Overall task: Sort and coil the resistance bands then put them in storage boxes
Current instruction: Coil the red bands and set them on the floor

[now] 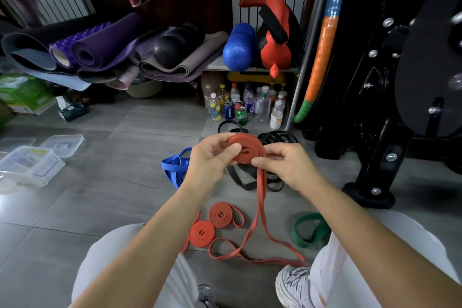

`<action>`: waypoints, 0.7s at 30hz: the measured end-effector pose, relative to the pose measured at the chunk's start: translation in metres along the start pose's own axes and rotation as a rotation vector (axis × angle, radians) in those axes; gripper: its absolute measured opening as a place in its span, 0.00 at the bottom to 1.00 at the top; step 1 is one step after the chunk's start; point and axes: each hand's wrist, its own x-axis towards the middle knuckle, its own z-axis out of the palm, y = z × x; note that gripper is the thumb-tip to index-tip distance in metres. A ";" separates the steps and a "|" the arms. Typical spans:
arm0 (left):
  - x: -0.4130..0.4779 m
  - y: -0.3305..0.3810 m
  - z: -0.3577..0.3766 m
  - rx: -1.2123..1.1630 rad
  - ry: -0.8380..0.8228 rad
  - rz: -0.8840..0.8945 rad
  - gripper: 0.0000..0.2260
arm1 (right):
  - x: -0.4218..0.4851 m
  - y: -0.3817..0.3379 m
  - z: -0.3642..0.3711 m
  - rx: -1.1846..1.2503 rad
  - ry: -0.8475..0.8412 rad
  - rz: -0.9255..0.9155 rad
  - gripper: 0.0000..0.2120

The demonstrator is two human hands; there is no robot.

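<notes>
Grey tile floor [125,182], gym clutter behind. Held mid-air, half-wound red band coil [247,147]: left hand [212,157] fingers curl round it, right hand [285,162] thumb and forefinger pinch its edge. Loose tail drops below the fingers to the floor. Two red coils [201,232] lie beneath; blue band [175,165] left of the fingers; clear storage boxes [32,165] far left.
</notes>
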 end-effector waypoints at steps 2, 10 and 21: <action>-0.001 -0.002 0.001 -0.121 -0.030 -0.102 0.07 | 0.000 0.000 -0.001 0.063 0.016 -0.003 0.13; -0.004 -0.013 0.003 0.831 -0.119 0.150 0.16 | -0.002 0.008 0.001 -0.435 0.020 -0.015 0.07; -0.002 -0.009 0.001 0.579 -0.092 0.054 0.11 | -0.001 -0.001 -0.003 -0.280 -0.045 -0.006 0.09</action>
